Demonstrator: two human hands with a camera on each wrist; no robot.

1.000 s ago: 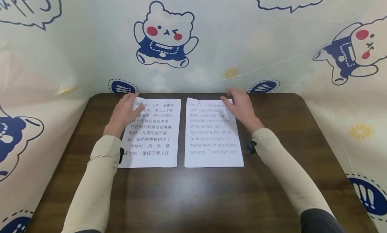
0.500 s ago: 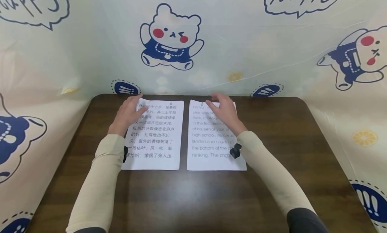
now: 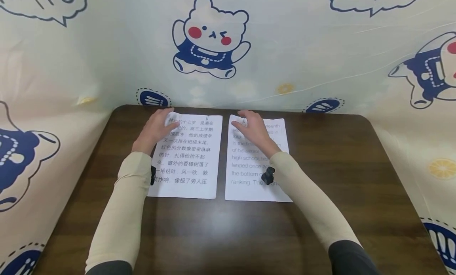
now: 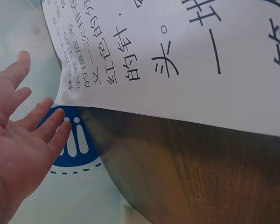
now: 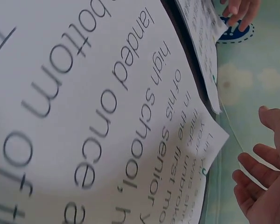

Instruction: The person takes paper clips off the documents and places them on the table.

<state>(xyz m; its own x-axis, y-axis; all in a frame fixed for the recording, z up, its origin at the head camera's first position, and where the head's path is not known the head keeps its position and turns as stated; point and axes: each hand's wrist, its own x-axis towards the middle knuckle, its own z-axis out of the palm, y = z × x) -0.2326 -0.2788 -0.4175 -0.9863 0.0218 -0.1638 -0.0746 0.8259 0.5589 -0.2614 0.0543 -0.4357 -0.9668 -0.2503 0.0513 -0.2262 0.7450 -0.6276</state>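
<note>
Past the far edge at twelve o'clock hangs a cartoon-bear backdrop (image 3: 303, 57), then comes my brown wooden table (image 3: 221, 235), with the Chinese-printed pages (image 3: 185, 158) toward eleven o'clock and the English-printed pages (image 3: 247, 172) between twelve and one. My left hand (image 3: 152, 131), fingers loose around nothing, is at the Chinese pages' ten-o'clock side (touching or not, I cannot tell), while my right hand (image 3: 254, 130), likewise released, is over the English pages' upper part, near their small green clip (image 5: 203, 171) at eleven.
</note>
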